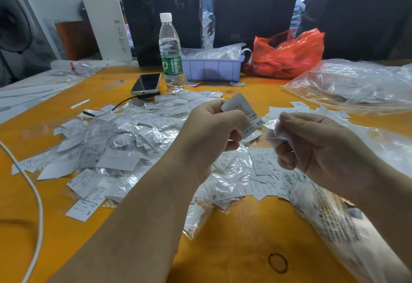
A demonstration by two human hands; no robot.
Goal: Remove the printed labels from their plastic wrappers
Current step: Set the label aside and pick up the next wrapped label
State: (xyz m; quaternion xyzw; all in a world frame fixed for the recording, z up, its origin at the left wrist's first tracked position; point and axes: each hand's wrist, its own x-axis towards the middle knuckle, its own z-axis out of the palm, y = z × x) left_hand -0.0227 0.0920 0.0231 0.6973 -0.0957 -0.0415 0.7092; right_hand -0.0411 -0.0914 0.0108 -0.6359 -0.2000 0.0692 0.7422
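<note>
The white printed label marked XS (244,115) is held above the middle of the orange wooden table (234,238), pinched by its upper end between the thumb and curled fingers of the left hand (211,131). It looks free of its sleeve. The right hand (312,146), just beside it, has its fingers curled round a crumpled clear plastic wrapper (275,130), which appears empty, though the film is too thin to be sure.

Below both hands lies a wide heap of wrapped and loose labels (124,146), spreading from the table's centre toward its left edge. At the far edge stand a clear plastic water bottle with a white cap (170,53), a lilac plastic tray (211,67) and a red plastic bag (287,53); a dark smartphone (146,83) lies just in front of the bottle. Large clear plastic bags (356,84) sit along the right edge.

The step in hand seems to be the parting of label and wrapper. To do it well, the two should go to separate places, so that bare labels do not sink back among the wrapped ones. The light film may cling to the fingers, so it wants a deliberate release. For the next piece, gripping the label through the film and sliding the sleeve off should avoid creasing the print.
</note>
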